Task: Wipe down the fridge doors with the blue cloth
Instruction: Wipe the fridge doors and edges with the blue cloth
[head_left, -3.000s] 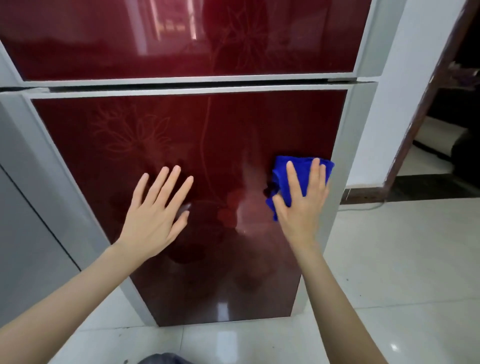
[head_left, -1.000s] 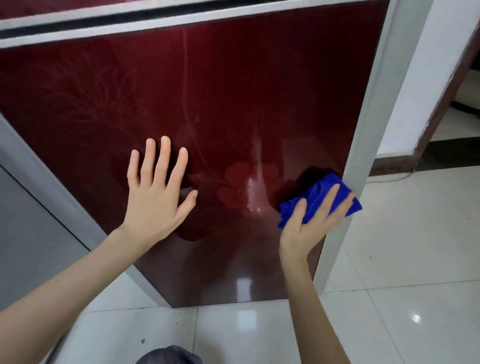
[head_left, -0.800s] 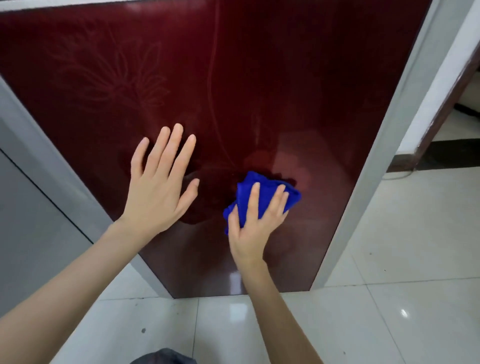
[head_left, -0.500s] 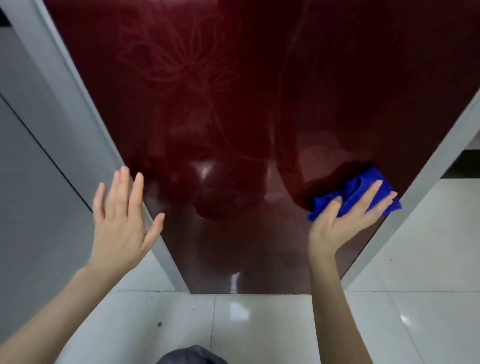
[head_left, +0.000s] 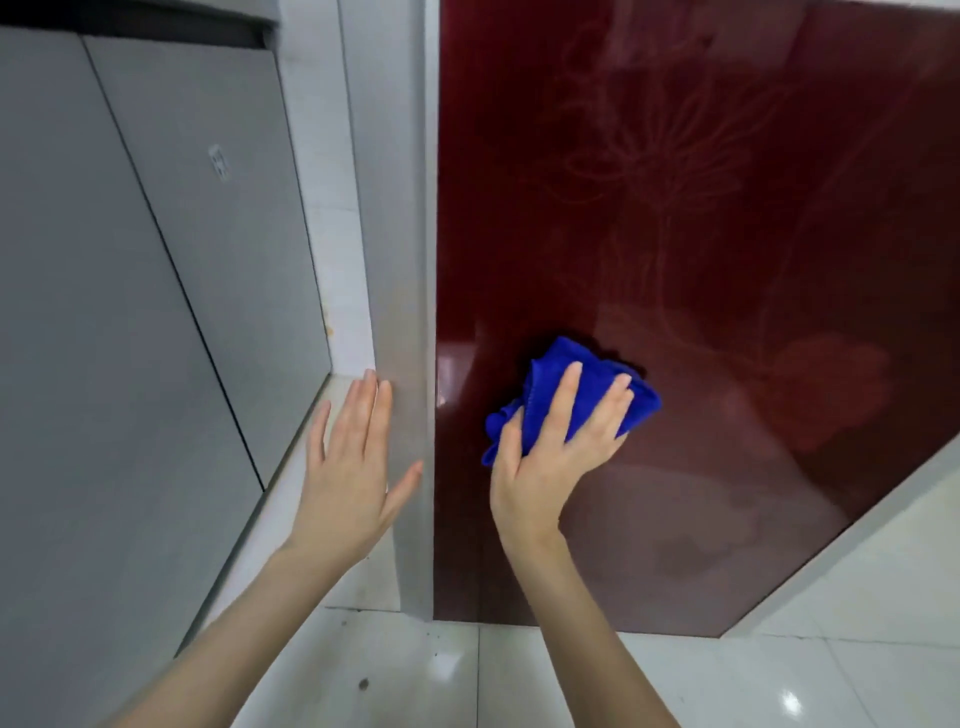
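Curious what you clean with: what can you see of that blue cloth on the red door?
The blue cloth is bright royal blue, soft and fleecy-looking, perhaps microfibre. It is bunched into a crumpled wad, folds showing at its top, a flap poking out lower left. It lies against the glossy dark red fridge door, low down, near its grey left edge. The right hand presses it there, fingers spread over it, thumb on its lower left part.

Dark red glossy fridge door (head_left: 701, 208), faint flower pattern; grey edge strip (head_left: 410, 260) at left. Bunched blue cloth (head_left: 550, 379) pressed on lower door by right hand (head_left: 556, 457), fingers spread straight. Flat left hand (head_left: 348, 467) by edge strip, contact unclear. Grey cabinet (head_left: 130, 312) left. White floor tiles (head_left: 519, 686) below.
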